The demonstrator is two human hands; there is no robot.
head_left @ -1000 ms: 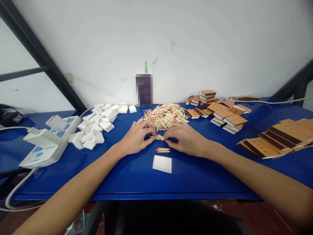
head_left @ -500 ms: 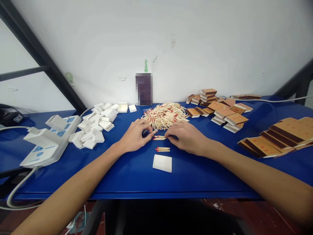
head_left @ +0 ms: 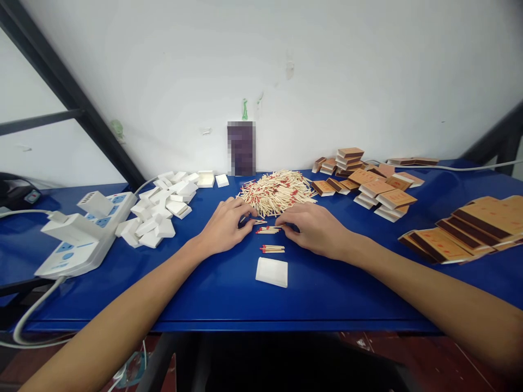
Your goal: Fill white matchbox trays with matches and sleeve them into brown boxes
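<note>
My left hand is curled beside the loose heap of red-tipped matches, its thumb and forefinger closed around a few matches whose ends poke out. Across from it, my right hand pinches a match at its fingertips, mostly hidden by the fingers. Just below the fingertips lies a small row of matches, heads to the left. Closer to me rests a second small bundle of matches. Below that sits a white matchbox tray, flat on the blue table.
White matchbox trays are piled at the left, beside a power strip with plugged-in chargers. Brown matchbox sleeves are stacked at the right, and more sleeves lie nearer. A pixelated dark panel leans on the wall.
My right fingertips have shifted slightly at the end of the upper match row, and a match shows there now. The matches at my left fingertips have turned a little. The view has moved slightly.
</note>
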